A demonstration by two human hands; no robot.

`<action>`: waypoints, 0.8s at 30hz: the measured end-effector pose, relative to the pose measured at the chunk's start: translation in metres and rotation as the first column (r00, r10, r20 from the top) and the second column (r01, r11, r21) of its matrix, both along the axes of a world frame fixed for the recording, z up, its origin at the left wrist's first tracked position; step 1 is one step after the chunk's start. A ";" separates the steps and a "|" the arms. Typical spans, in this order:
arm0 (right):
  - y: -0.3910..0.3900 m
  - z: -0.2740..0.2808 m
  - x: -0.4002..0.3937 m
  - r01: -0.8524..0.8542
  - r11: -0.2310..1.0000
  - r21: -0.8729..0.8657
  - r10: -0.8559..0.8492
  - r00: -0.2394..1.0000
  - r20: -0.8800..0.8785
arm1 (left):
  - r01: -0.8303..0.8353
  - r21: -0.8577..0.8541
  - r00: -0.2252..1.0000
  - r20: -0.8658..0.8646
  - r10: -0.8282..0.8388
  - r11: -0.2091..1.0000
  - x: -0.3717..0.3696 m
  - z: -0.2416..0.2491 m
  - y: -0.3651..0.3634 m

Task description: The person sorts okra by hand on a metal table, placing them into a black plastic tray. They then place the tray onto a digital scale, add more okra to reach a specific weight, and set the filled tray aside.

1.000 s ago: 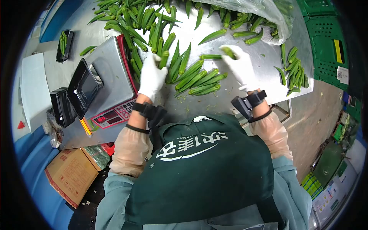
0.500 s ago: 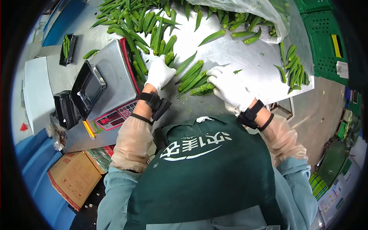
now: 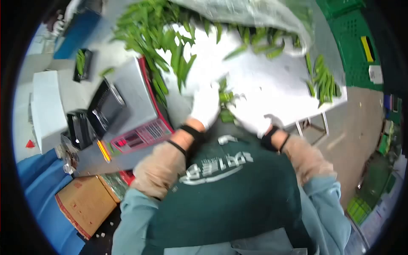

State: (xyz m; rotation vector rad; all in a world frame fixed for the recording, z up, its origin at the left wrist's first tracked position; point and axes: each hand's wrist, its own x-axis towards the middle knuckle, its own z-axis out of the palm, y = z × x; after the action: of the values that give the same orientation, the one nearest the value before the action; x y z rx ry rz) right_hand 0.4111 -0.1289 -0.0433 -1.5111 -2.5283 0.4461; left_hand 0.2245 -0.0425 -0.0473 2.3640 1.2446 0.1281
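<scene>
Both my hands wear white gloves and meet at a small bunch of green okra (image 3: 227,115) low over the metal table, near its front edge. My left hand (image 3: 205,107) presses the bunch from the left, fingers closed against the pods. From the right, my right hand (image 3: 251,115) curls its fingers round the same pods. Motion blur and glare hide the exact fingertip contact. A large okra pile (image 3: 146,27) lies beyond my left hand, and a smaller okra group (image 3: 325,80) rests at the table's right corner.
A digital scale (image 3: 136,102) stands at left with a black plastic tray (image 3: 106,104) on it. Stacked black trays (image 3: 78,129) sit beside it. A clear plastic bag (image 3: 255,15) covers okra at the back. A green crate (image 3: 348,42) stands right, a cardboard box (image 3: 87,204) lower left.
My left hand has left the pile edge and moved right and toward me, to the bunch by my right hand. My right hand has shifted slightly nearer my body. The view has moved a little.
</scene>
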 end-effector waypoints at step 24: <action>0.032 0.107 0.037 -0.149 0.566 -0.811 -0.818 0.022 -0.574 | 0.564 -0.772 0.134 0.436 0.890 0.294 -0.053 0.088 0.037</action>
State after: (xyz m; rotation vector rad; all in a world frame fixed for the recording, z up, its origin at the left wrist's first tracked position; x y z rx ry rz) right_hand 0.4480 -0.0969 0.0641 -1.1772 -0.6614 1.7640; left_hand 0.1719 -0.0055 0.0404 0.3861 0.5086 0.7293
